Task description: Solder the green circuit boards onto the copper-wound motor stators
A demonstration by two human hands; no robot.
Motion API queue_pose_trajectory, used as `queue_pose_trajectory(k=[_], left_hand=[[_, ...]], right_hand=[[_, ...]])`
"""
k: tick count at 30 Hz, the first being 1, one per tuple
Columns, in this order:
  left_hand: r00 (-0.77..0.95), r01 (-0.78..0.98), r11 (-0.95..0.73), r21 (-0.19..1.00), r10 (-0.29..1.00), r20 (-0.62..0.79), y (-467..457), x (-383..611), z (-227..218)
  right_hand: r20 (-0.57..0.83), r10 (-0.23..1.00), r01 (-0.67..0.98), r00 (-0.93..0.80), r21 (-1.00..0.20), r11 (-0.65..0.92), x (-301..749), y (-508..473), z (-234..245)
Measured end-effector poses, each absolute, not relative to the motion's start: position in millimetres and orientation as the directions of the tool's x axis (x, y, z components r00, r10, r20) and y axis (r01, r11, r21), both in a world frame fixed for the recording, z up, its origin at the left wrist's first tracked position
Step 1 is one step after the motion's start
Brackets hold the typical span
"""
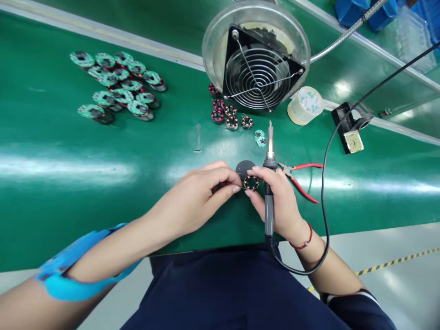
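Between the thumb and forefinger of my right hand [280, 197] is a small motor stator [251, 183], a ring of copper coils. The same hand also has a soldering iron [269, 211] lying across its fingers, with the bare tip pointing away from me. My left hand [195, 197] pinches a thin wire [242, 187] at the stator's left side; the fingertips partly hide it. A round dark disc [245, 167] lies on the table just behind the stator. Red-handled cutters [299, 176] rest beside my right hand, their jaws partly hidden by it.
A fume fan [259, 82] stands at the back. Several more stators [232, 123] and a green circuit board [260, 138] lie before it. Stators with boards [120, 87] are grouped at left. A tape roll [304, 106] and iron stand [347, 128] are at right; the iron's cord [325, 183] loops past my wrist.
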State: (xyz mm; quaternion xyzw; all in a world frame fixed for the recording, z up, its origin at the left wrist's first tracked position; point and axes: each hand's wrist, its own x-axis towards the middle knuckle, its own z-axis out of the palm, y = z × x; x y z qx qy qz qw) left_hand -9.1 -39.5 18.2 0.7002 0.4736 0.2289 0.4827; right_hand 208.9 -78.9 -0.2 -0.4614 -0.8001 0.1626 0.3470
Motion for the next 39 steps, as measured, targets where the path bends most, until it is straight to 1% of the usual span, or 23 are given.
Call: queue_pose_trajectory(k=[3,6,8,11,16,18,20,23,27,29,30,32,35,37,39], left_hand=[[0.426,0.482,-0.253,0.839,0.904,0.028,-35.8,-22.0,21.9],[0.341,0.536,-0.311,0.785,0.930,0.136,-31.4,-36.5,26.0],[0.306,0.567,-0.322,0.758,0.937,0.169,-29.2,-43.6,28.0],[0.323,0.596,-0.345,0.725,0.930,0.176,-25.6,-47.6,29.0],[0.406,0.618,-0.356,0.701,0.908,0.104,-6.5,-38.5,26.2],[0.455,0.620,-0.373,0.691,0.888,0.071,8.1,-28.5,23.6],[0.509,0.637,-0.408,0.654,0.860,0.040,24.2,-13.0,21.3],[0.584,0.707,-0.451,0.545,0.807,-0.090,45.2,20.6,20.3],[0.538,0.833,-0.466,0.299,0.809,-0.237,57.3,65.6,23.4],[0.524,0.850,-0.475,0.227,0.802,-0.287,57.5,76.4,24.1],[0.524,0.851,-0.478,0.216,0.795,-0.305,57.1,77.7,23.5],[0.528,0.848,-0.475,0.234,0.786,-0.322,56.2,72.8,19.7],[0.549,0.828,-0.462,0.317,0.783,-0.292,55.8,55.6,10.5],[0.544,0.811,-0.422,0.405,0.798,-0.259,55.5,44.5,6.0],[0.501,0.786,-0.324,0.526,0.833,-0.235,53.9,36.8,5.4]], right_hand=[[0.382,0.868,0.655,-0.317,-0.574,0.491,213.1,-75.8,-2.2],[0.386,0.880,0.650,-0.275,-0.600,0.467,216.3,-69.5,-7.9],[0.404,0.876,0.615,-0.263,-0.630,0.475,216.2,-64.3,-14.9],[0.409,0.866,0.564,-0.287,-0.659,0.498,213.8,-57.2,-28.5],[0.344,0.873,0.584,-0.345,-0.650,0.486,216.2,-54.4,-38.3],[0.356,0.874,0.564,-0.330,-0.668,0.485,220.1,-56.0,-35.4],[0.388,0.881,0.528,-0.272,-0.705,0.474,224.6,-57.1,-31.8],[0.451,0.882,0.453,-0.134,-0.764,0.459,231.2,-55.9,-30.0],[0.479,0.878,0.412,0.006,-0.801,0.435,237.0,-51.3,-32.7],[0.477,0.878,0.415,0.039,-0.807,0.420,237.2,-50.1,-33.6],[0.473,0.879,0.411,0.049,-0.812,0.414,236.5,-49.9,-33.6],[0.472,0.879,0.389,0.060,-0.823,0.415,234.0,-50.0,-32.7],[0.486,0.872,0.358,0.053,-0.825,0.437,229.6,-51.0,-29.6],[0.498,0.867,0.359,0.031,-0.815,0.455,228.1,-51.8,-27.0],[0.499,0.867,0.376,0.001,-0.803,0.462,227.6,-52.8,-24.8]])
